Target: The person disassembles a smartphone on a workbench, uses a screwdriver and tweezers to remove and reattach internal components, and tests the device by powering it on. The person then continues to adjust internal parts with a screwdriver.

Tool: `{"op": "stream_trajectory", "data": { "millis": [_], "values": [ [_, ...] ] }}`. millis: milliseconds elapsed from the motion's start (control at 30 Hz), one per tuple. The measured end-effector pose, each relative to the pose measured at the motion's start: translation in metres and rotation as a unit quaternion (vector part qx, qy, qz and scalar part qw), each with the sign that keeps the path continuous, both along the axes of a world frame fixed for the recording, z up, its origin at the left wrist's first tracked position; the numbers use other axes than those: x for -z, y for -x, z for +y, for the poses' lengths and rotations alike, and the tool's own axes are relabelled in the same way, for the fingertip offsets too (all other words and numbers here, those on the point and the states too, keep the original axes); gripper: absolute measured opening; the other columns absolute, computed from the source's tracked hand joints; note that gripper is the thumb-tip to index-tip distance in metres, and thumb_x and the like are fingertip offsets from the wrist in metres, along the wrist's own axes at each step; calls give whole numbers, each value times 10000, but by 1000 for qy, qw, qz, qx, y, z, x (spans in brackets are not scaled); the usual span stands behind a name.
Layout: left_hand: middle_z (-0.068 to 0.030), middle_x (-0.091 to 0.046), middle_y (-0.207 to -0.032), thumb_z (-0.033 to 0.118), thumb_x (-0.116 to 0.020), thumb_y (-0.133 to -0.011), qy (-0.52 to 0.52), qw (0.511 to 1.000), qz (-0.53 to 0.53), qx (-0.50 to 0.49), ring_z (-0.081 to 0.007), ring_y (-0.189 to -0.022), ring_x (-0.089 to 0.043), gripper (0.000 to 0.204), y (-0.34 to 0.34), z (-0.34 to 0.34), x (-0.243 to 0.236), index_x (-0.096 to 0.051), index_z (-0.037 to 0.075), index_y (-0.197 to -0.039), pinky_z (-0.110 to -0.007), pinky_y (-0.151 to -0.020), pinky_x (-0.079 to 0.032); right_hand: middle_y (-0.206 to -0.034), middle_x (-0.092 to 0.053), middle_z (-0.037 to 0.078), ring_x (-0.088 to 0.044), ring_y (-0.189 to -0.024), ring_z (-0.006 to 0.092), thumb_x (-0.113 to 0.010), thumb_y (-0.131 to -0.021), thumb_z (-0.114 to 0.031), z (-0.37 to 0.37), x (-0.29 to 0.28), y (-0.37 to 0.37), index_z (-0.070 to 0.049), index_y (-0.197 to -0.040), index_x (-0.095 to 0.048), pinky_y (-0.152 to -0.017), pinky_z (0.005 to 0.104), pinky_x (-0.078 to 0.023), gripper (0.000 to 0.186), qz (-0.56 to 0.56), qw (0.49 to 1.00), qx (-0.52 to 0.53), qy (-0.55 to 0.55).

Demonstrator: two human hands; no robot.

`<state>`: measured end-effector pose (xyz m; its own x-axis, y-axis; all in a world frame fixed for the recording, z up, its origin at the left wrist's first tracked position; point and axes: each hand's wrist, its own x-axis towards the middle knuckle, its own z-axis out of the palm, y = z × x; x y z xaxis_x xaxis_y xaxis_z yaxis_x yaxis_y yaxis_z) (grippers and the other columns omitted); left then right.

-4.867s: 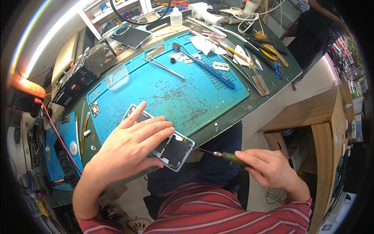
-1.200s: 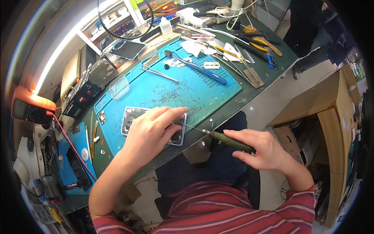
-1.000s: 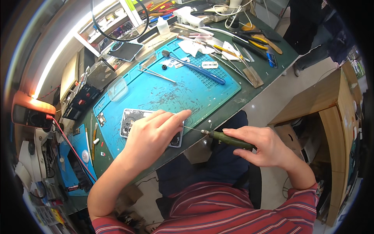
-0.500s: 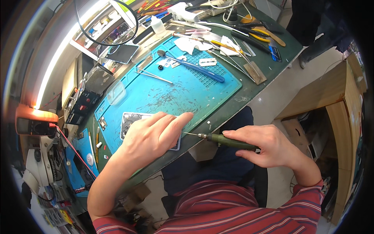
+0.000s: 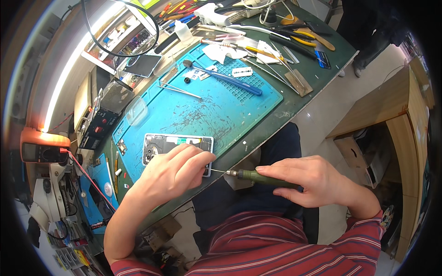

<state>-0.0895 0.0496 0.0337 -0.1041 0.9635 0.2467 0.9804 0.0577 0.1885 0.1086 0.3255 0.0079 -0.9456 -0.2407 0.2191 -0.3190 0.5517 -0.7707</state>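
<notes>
An opened phone (image 5: pixel 207 143), back cover off and inner parts showing, lies at the near edge of the blue work mat (image 5: pixel 179 112). My left hand (image 5: pixel 177 168) covers its near side, fingers bent together over the lower right corner; the fingertips are partly hidden. In my right hand (image 5: pixel 308 179) is a dark green electric hand tool (image 5: pixel 246 175) with a silver chuck and a thin, needle-like bit. The bit points left, and its tip reaches the phone's near right corner beside my left fingers. Whether it touches cannot be made out.
Tweezers (image 5: pixel 182 91), a blue-handled brush (image 5: pixel 237 83) and a razor blade (image 5: pixel 242 72) lie on the mat. Pliers and other tools crowd the bench's far side. An orange multimeter (image 5: pixel 43 146) stands at left, a wooden cabinet (image 5: pixel 373 108) at right. Another person stands at the far right.
My right hand has brought the tool left and slightly nearer, its bit now at the phone's corner. My left hand has shifted nearer and lower, uncovering more of the phone.
</notes>
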Motion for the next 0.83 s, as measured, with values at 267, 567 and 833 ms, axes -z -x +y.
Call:
{"op": "stream_trajectory", "data": {
  "millis": [267,567,833],
  "values": [
    [-136,-621,-1240,50,-831,-847,-31,983,-178,-33,-301,-1079,-677,533,-5,-7,-8,-613,6,-1331,-413,-854,-603,-1219,-755,135,-758,-950,325,-817,-844,-67,-3,-1,-8,-72,-1425,-664,-786,386,-633,601,12,1000,11,8],
    [-127,-629,-1210,10,-789,-868,34,995,-92,-15,-314,-1077,-685,179,-4,-1,-7,-691,21,-1018,-425,-897,-598,-1212,-755,138,-756,-932,320,-822,-840,-71,-7,-2,-14,-74,-1431,-660,-782,384,-631,613,19,1000,23,-7],
    [-159,-593,-1298,47,-726,-943,48,972,-228,-21,-388,-1188,-639,188,-5,-18,-6,-655,69,-1115,-397,-980,-562,-1200,-757,137,-755,-916,317,-822,-844,-81,-12,-5,-15,-85,-1438,-660,-769,372,-627,615,15,1000,17,2]
  ]
}}
